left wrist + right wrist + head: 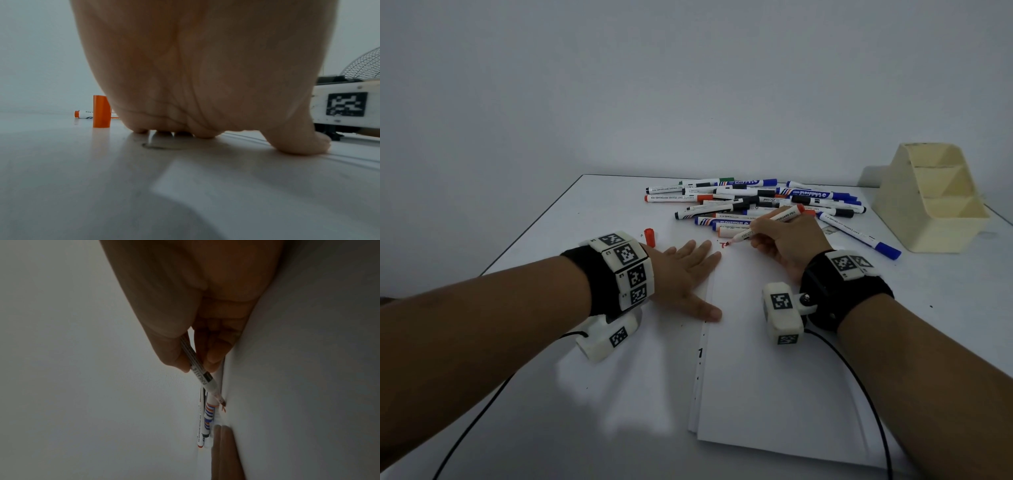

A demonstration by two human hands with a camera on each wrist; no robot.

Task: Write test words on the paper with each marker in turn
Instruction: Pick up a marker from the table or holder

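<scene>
Closest to me is the stack of white paper (774, 377) lying on the tabletop (551, 394), both my forearms reaching out over it. My left hand (681, 274) is flat, palm down, fingers straight and spread a bit, thumb sticking out toward me, pressing on the left edge of the sheet near its top. My right hand (787, 243) sits just beside it on the paper, fingers and thumb curled around a red marker (767, 226), wrist down on the sheet. The marker is tilted, tip pointing left and touching the paper right at a small red mark (723, 244), back end angled up and away. Its orange-red cap (650, 237) stands upright on the tabletop just past my left wrist. Further back there's the messy pile of markers (763, 202), blue, black, red and one green cap. Far right is a cream organizer (931, 202), tipped so its compartments face up.
</scene>
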